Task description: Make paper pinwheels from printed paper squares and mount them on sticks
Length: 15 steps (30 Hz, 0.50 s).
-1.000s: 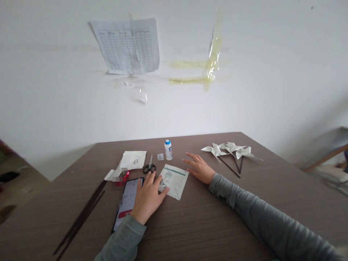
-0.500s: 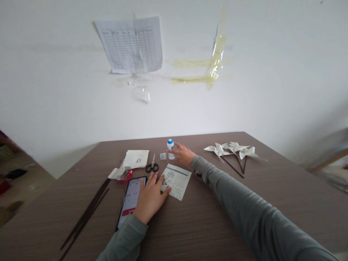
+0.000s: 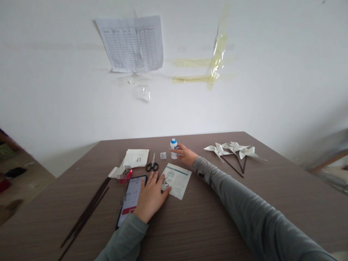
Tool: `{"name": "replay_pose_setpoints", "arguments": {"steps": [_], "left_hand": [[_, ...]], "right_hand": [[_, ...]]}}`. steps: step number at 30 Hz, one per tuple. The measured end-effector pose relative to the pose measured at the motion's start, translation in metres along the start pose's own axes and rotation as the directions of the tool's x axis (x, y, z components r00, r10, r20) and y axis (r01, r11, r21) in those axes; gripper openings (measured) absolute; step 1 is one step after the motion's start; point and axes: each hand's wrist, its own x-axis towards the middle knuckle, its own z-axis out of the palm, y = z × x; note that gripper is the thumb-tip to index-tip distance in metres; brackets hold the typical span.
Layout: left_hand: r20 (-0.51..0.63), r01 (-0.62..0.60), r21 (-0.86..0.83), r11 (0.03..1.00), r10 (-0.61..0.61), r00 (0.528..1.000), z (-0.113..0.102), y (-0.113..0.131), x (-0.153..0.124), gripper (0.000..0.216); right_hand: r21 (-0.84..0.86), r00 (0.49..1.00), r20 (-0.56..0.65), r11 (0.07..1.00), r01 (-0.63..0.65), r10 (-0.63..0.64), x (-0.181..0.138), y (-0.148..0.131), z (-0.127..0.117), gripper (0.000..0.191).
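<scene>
My right hand [image 3: 187, 155] is at a white glue bottle [image 3: 173, 145] with a blue top. One finger lies across the bottle's front and others are at its right side; it stands upright or nearly so. Spread flat, my left hand [image 3: 152, 195] rests with its fingertips and thumb on the left edge of a printed paper square [image 3: 178, 183]. A phone [image 3: 132, 199] with a timer on its screen lies partly under that hand. Just left of the bottle sits a clear cap [image 3: 163, 155]. Black-handled scissors [image 3: 152, 165] lie beyond my left fingertips.
At the back right lie several paper pinwheels [image 3: 217, 149] on dark sticks. A stack of paper squares [image 3: 137, 158] and a small red box [image 3: 127, 174] are at the left, near several long dark sticks [image 3: 87, 214]. A white wall rises behind the table [image 3: 206, 224].
The glue bottle has shifted a little to the right, away from the clear cap, and my right fingers have drawn closer around it. My left hand stays in place on the paper.
</scene>
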Motion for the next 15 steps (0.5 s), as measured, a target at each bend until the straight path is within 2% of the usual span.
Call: {"name": "replay_pose_setpoints", "arguments": {"steps": [7,15], "left_hand": [[-0.066,-0.032,-0.083,0.996,0.027,0.997,0.010,0.004,0.000,0.064],[-0.113,-0.114,-0.127,0.985,0.100,0.989,0.024,0.016,-0.002,0.061]], "right_hand": [[0.087,0.995,-0.074,0.994,0.068,-0.062,-0.034,0.037,-0.011,0.065],[0.117,0.993,-0.101,0.990,0.076,-0.065,-0.090,0.056,-0.032,0.057]]}}
